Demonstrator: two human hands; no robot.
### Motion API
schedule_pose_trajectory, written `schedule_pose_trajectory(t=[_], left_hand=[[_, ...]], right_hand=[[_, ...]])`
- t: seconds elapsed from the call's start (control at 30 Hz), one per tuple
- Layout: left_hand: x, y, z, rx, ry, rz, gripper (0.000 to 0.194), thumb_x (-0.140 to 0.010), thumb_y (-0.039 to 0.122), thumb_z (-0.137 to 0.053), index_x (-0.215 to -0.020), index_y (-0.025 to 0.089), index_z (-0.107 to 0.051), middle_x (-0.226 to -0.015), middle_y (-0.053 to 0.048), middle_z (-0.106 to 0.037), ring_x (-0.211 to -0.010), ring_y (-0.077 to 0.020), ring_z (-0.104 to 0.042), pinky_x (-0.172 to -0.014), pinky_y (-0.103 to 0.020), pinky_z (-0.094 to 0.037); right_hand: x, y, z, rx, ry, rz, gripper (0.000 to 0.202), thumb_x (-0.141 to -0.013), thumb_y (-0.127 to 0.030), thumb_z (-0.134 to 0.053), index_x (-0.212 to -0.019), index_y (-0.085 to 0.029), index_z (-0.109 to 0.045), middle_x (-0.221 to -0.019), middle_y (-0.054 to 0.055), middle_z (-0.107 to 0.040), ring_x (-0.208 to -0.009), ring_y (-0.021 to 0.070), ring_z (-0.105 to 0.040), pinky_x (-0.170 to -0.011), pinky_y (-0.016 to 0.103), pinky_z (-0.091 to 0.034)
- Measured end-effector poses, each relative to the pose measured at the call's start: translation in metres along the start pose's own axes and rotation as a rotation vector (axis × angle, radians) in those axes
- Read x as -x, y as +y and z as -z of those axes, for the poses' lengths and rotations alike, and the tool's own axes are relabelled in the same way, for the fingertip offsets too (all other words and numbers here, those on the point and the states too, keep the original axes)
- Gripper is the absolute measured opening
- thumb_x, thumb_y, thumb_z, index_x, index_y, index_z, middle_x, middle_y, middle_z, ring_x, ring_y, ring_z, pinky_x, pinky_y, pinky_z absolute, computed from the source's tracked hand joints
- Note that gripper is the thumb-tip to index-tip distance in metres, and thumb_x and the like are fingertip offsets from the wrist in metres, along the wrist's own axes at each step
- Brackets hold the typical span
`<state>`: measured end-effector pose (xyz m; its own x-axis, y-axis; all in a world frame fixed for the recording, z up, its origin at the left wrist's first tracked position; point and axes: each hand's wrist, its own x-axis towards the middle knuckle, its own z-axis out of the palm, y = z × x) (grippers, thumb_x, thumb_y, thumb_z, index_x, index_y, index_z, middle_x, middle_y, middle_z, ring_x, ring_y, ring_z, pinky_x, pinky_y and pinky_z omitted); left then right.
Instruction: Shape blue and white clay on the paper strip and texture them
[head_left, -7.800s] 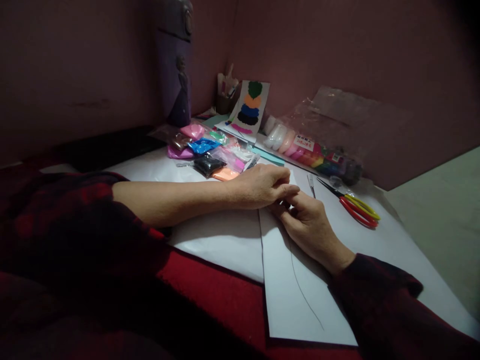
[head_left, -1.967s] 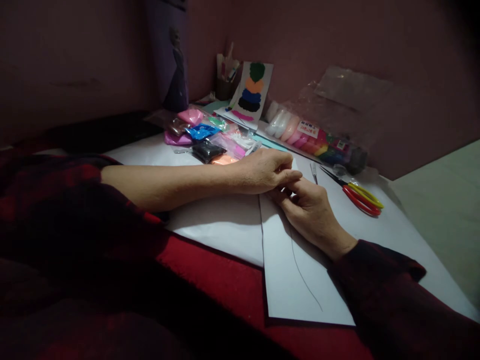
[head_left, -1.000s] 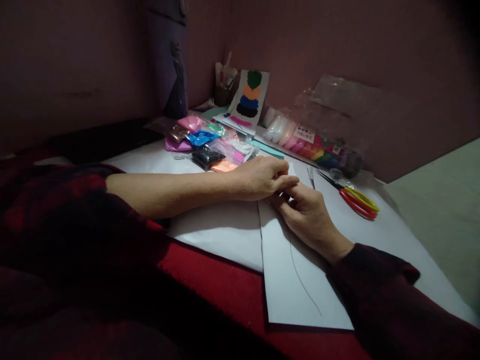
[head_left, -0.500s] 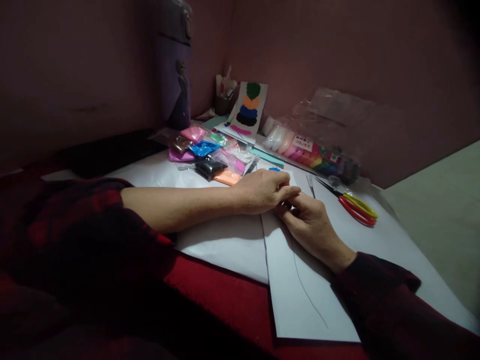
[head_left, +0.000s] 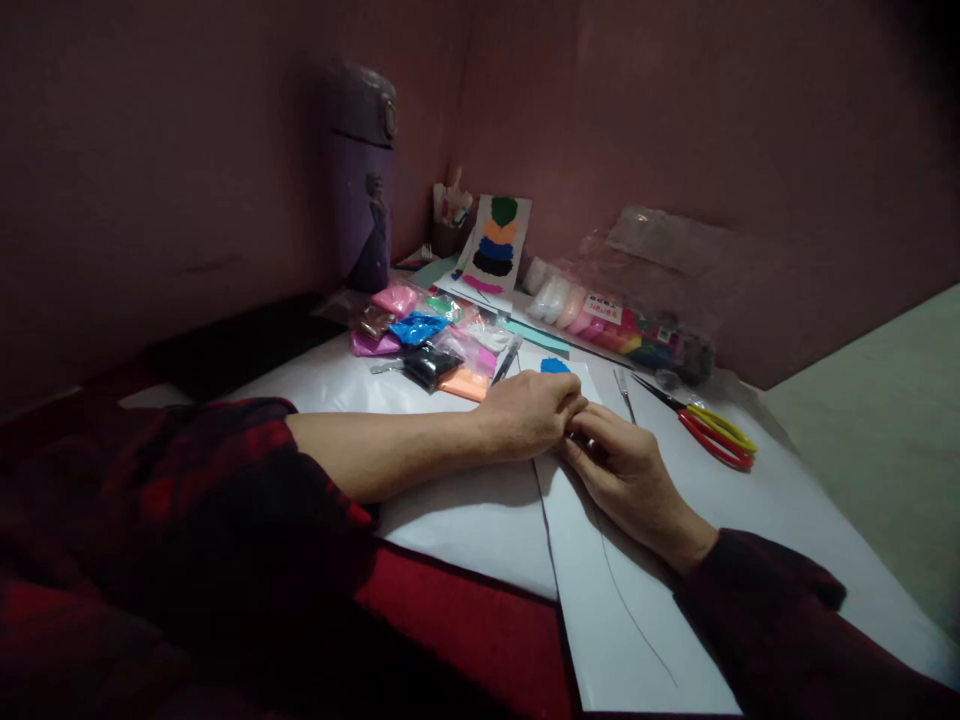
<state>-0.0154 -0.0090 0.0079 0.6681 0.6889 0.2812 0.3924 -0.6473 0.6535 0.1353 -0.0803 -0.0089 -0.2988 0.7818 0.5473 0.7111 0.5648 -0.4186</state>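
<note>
Curls left fingers [head_left: 573, 398] and right fingers [head_left: 602, 429], cannot tell around what; has blue patch [head_left: 555, 366] on paper [head_left: 600, 645], leaves visible line [head_left: 628, 613] bare.

Bench [head_left: 465, 620]: red top, white sheet [head_left: 772, 560] spread over most of it. Clock centred on sheet, 12 = far side. Paper strip [head_left: 630, 620] runs from 12 to 5, near end past the sheet edge over the red; curved line on it, blue patch [head_left: 555, 366] at far end. Slim tool [head_left: 624, 395] at 1, scissors [head_left: 716, 435] just beside, 2 to 3, blades apart-or-closed unclear. Coloured pouches [head_left: 427, 345] piled at 10. Clear bag [head_left: 619, 320] of coloured packs, 12 to 1. Purple bottle [head_left: 367, 200] upright, 10 to 11.
</note>
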Motion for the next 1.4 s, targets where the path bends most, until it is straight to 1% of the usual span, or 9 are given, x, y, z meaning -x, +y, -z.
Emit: schedule_pose_trajectory(t=[0.17,0.4,0.67,0.9,1.2,1.4], left_hand=[[0.0003,-0.0001,0.0007,-0.004,-0.014,0.021,0.028,-0.092,0.036,-0.040,-0.071,0.019,-0.049,-0.073,-0.001,-0.057,-0.074,-0.0176,-0.054,-0.070,-0.031,-0.040],[-0.0002,-0.0002,0.0017,-0.008,-0.029,0.027,0.030,-0.093,0.038,-0.040,-0.072,0.019,-0.051,-0.075,-0.002,-0.059,-0.078,-0.0184,-0.057,-0.070,-0.030,-0.041],[-0.0006,-0.0006,0.0008,-0.026,-0.031,0.040,0.030,-0.093,0.038,-0.040,-0.077,0.020,-0.058,-0.083,-0.003,-0.065,-0.082,-0.0188,-0.060,-0.070,-0.029,-0.041],[-0.0005,-0.0009,0.0009,-0.044,-0.042,0.053,0.030,-0.094,0.039,-0.040,-0.079,0.020,-0.059,-0.082,-0.003,-0.066,-0.082,-0.0193,-0.061,-0.069,-0.029,-0.040],[0.0001,-0.0015,0.0025,-0.019,-0.054,0.053,0.029,-0.093,0.038,-0.040,-0.077,0.020,-0.056,-0.082,-0.002,-0.064,-0.081,-0.0180,-0.059,-0.068,-0.028,-0.039],[-0.0007,-0.0027,0.0013,-0.015,-0.060,0.054,0.030,-0.093,0.039,-0.040,-0.079,0.020,-0.057,-0.082,-0.002,-0.064,-0.080,-0.0179,-0.059,-0.069,-0.028,-0.040]], right_hand=[[0.0017,0.0005,-0.0014,0.043,-0.009,0.044,0.012,-0.087,-0.009,-0.057,-0.081,-0.018,-0.058,-0.079,0.003,-0.058,-0.069,0.0132,-0.055,-0.060,0.024,-0.044],[0.0014,-0.0013,-0.0028,0.071,-0.015,0.058,0.013,-0.088,-0.008,-0.056,-0.080,-0.019,-0.056,-0.078,0.002,-0.056,-0.068,0.0125,-0.054,-0.059,0.023,-0.043],[0.0015,-0.0003,-0.0014,0.070,-0.027,0.057,0.014,-0.088,-0.008,-0.055,-0.079,-0.018,-0.055,-0.080,0.002,-0.056,-0.070,0.0127,-0.055,-0.061,0.023,-0.043],[0.0027,0.0001,-0.0026,0.050,-0.021,0.053,0.013,-0.089,-0.009,-0.056,-0.080,-0.018,-0.056,-0.078,0.002,-0.055,-0.068,0.0119,-0.054,-0.060,0.022,-0.044],[0.0021,-0.0010,-0.0016,0.025,-0.027,0.035,0.011,-0.090,-0.011,-0.055,-0.083,-0.018,-0.058,-0.080,0.002,-0.057,-0.069,0.0119,-0.055,-0.060,0.022,-0.045],[0.0024,-0.0002,-0.0017,0.002,-0.025,0.025,0.010,-0.090,-0.011,-0.056,-0.084,-0.018,-0.059,-0.079,0.002,-0.057,-0.069,0.0124,-0.055,-0.061,0.024,-0.045]])
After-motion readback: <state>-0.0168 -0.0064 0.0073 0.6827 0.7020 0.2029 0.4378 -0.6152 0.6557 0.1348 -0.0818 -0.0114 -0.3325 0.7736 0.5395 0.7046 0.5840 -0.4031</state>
